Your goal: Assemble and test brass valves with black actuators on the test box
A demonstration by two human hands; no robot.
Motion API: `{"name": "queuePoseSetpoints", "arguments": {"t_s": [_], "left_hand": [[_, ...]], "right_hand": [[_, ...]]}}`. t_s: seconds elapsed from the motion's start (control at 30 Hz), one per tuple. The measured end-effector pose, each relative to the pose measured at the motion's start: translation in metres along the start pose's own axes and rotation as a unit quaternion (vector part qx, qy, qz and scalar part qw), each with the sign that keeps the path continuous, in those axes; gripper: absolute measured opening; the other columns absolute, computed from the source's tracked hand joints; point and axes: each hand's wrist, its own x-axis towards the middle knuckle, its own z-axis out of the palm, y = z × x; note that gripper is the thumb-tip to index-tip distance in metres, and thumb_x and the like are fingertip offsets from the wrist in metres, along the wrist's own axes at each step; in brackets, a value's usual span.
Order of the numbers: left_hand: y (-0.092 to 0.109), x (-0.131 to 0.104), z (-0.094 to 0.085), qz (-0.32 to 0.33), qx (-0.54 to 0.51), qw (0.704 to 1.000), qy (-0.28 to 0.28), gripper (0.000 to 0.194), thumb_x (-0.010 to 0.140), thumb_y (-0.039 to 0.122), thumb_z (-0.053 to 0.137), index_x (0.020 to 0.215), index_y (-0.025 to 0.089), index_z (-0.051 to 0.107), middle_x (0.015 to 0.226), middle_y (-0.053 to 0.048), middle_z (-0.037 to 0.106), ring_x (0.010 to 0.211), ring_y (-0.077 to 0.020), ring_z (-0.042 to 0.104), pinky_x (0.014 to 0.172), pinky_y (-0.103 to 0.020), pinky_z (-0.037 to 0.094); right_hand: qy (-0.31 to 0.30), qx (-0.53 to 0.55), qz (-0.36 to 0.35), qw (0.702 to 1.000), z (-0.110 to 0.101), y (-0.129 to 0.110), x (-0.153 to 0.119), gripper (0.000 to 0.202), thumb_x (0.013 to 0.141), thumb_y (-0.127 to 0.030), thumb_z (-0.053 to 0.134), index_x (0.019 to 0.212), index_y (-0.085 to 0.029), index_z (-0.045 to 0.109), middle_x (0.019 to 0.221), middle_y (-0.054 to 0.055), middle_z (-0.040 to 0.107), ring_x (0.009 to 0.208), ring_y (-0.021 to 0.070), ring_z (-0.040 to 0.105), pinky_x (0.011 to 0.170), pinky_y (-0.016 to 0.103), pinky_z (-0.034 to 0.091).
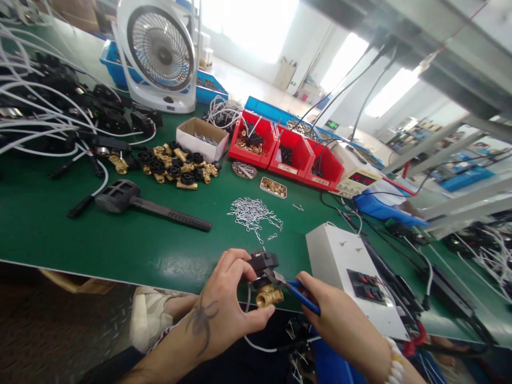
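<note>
At the table's front edge, my left hand (230, 298) grips a valve (269, 296) with a brass body and a black housing on top. A white cable hangs down from it. My right hand (326, 304) is closed around blue-handled pliers (302, 296). The pliers' jaws touch the valve between the black housing and the brass body; what lies between the jaws is too small to make out. Just beyond the hands lies a loose pile of silver R-shaped clips (252, 213) on the green table (168, 256).
A rubber mallet (160, 207) lies to the left, before several brass fittings (172, 165). Red bins (288, 154), a cardboard box (202, 140) and a fan (160, 53) stand behind. On the right are a grey switch box (348, 266) and a power supply (356, 170).
</note>
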Motion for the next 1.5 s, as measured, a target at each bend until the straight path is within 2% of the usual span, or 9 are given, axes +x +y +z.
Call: {"name": "queuePoseSetpoints", "arguments": {"t_s": [0.2, 0.4, 0.57, 0.73, 0.93, 1.1, 1.3, 1.43, 1.5], "left_hand": [[0.000, -0.001, 0.000, 0.012, 0.008, 1.000, 0.001, 0.035, 0.062, 0.015, 0.075, 0.085, 0.022, 0.049, 0.113, -0.006, 0.054, 0.106, -0.0247, 0.055, 0.090, -0.041, 0.049], [0.000, 0.000, 0.000, 0.003, 0.001, 1.000, -0.008, 0.035, 0.062, 0.015, 0.074, 0.084, 0.022, 0.048, 0.113, -0.006, 0.054, 0.105, -0.0248, 0.056, 0.090, -0.041, 0.050], [0.000, 0.001, -0.001, 0.000, 0.011, 1.000, -0.007, 0.036, 0.061, 0.016, 0.076, 0.084, 0.023, 0.049, 0.113, -0.006, 0.054, 0.106, -0.0255, 0.055, 0.091, -0.042, 0.049], [-0.001, 0.001, -0.001, 0.000, 0.006, 1.000, -0.011, 0.036, 0.061, 0.015, 0.075, 0.084, 0.023, 0.049, 0.113, -0.007, 0.054, 0.106, -0.0257, 0.055, 0.090, -0.042, 0.049], [0.001, 0.001, 0.000, -0.001, 0.007, 1.000, 0.001, 0.035, 0.060, 0.015, 0.075, 0.082, 0.023, 0.049, 0.111, -0.006, 0.055, 0.105, -0.0260, 0.056, 0.089, -0.041, 0.050], [0.002, 0.001, -0.001, -0.002, 0.007, 1.000, -0.007, 0.034, 0.061, 0.015, 0.074, 0.081, 0.023, 0.048, 0.112, -0.006, 0.055, 0.103, -0.0254, 0.057, 0.088, -0.041, 0.052], [0.000, 0.001, 0.000, 0.002, 0.009, 1.000, 0.005, 0.037, 0.059, 0.015, 0.076, 0.083, 0.023, 0.048, 0.112, -0.006, 0.056, 0.104, -0.0257, 0.057, 0.088, -0.040, 0.050], [0.001, 0.001, 0.002, 0.016, 0.021, 1.000, -0.004, 0.037, 0.059, 0.013, 0.075, 0.083, 0.023, 0.048, 0.112, -0.006, 0.056, 0.107, -0.0260, 0.056, 0.091, -0.040, 0.049], [0.002, 0.000, 0.003, 0.021, 0.023, 0.999, -0.008, 0.037, 0.059, 0.012, 0.074, 0.082, 0.023, 0.047, 0.112, -0.006, 0.056, 0.107, -0.0256, 0.055, 0.092, -0.040, 0.048]], "right_hand": [[0.254, 0.039, 0.042, 0.965, -0.004, 0.002, -0.002, 0.005, 0.087, -0.022, 0.053, 0.090, -0.023, 0.057, 0.074, 0.000, 0.066, 0.062, 0.0155, 0.063, 0.057, 0.024, 0.050], [0.027, -0.013, -0.030, 0.999, 0.002, 0.004, 0.001, 0.015, 0.082, -0.014, 0.046, 0.083, -0.022, 0.059, 0.067, 0.001, 0.064, 0.055, 0.0170, 0.061, 0.050, 0.026, 0.045], [0.295, 0.036, 0.055, 0.953, 0.002, 0.008, -0.003, 0.003, 0.088, -0.022, 0.054, 0.092, -0.024, 0.055, 0.073, -0.001, 0.060, 0.059, 0.0149, 0.059, 0.055, 0.025, 0.047], [0.039, -0.043, -0.056, 0.997, 0.009, 0.006, -0.002, 0.018, 0.080, -0.010, 0.044, 0.081, -0.022, 0.057, 0.064, 0.000, 0.060, 0.050, 0.0159, 0.057, 0.046, 0.026, 0.041], [0.300, 0.002, 0.032, 0.953, 0.003, 0.006, -0.006, 0.004, 0.088, -0.021, 0.053, 0.091, -0.024, 0.054, 0.077, 0.001, 0.063, 0.064, 0.0160, 0.061, 0.059, 0.025, 0.047], [0.017, -0.059, -0.066, 0.996, 0.007, 0.007, -0.002, 0.018, 0.079, -0.009, 0.043, 0.079, -0.023, 0.055, 0.063, 0.000, 0.062, 0.049, 0.0165, 0.058, 0.046, 0.026, 0.040], [0.242, -0.005, 0.010, 0.970, -0.004, 0.004, -0.002, 0.007, 0.087, -0.019, 0.050, 0.091, -0.024, 0.053, 0.072, 0.000, 0.064, 0.056, 0.0152, 0.059, 0.054, 0.024, 0.046], [0.022, -0.074, -0.054, 0.996, 0.003, -0.001, -0.001, 0.021, 0.077, -0.006, 0.042, 0.078, -0.024, 0.054, 0.061, -0.001, 0.061, 0.048, 0.0154, 0.056, 0.046, 0.025, 0.039], [0.022, -0.080, -0.067, 0.994, 0.002, -0.002, 0.001, 0.022, 0.081, -0.008, 0.041, 0.082, -0.023, 0.057, 0.066, 0.001, 0.063, 0.052, 0.0165, 0.060, 0.049, 0.025, 0.041]]}}
